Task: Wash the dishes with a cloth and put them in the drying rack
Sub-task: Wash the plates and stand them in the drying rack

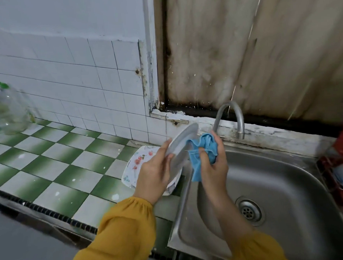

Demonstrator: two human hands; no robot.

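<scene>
- Plate point(182, 143), pale grey, one: standing tilted on edge above the left rim of the sink point(287, 183). The left hand point(156, 173) is holding it, fingers curling round its near edge and the forefinger stretching up along the rim.
- Cloth point(202, 146), blue, one: the right hand point(213, 167) is bunching it, thumb and fingers curling tightly round it. Its folds are pressing against the plate's face and one corner is hanging down.
- Floral dish point(134, 163), one clearly showing: lying flat on the counter point(50, 154) just beside the sink, partly behind the left hand. Whether more are lying beneath it cannot be told.
- Sink, steel, one: carrying one drain point(248, 210) and one curved tap point(231, 115).
- Drying rack point(338, 181), red, one: sitting at the right edge, contents blurred.
- Jar point(6, 109), clear with green lid, one: standing far left on the checked counter.
- Sleeves point(122, 230), mustard, two: both forearms are reaching forward, the hands meeting at the plate.
</scene>
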